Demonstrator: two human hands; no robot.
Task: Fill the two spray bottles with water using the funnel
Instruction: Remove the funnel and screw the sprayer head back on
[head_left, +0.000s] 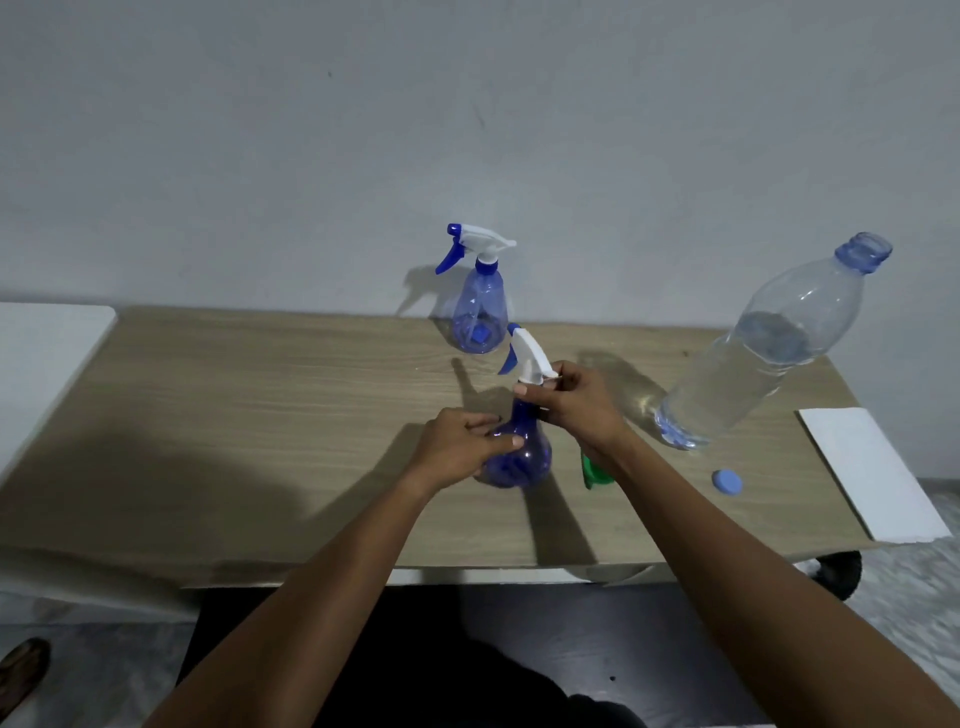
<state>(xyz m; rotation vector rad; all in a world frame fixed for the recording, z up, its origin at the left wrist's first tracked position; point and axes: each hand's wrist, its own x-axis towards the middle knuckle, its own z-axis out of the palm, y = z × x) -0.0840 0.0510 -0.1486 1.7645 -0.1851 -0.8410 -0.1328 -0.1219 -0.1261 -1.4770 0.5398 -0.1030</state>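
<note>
Bearing water bottle (753, 364): wooden table (234, 415), wall (467, 130).

This is a plain indoor room, perhaps in a home, but the exact kind cannot be told. A light wooden table (234, 415) stands against a bare grey wall (363, 130) marked with small stains. On the table are ordinary household things, like a plastic water bottle (753, 364) and a spray bottle (480, 312) by the wall.
</note>
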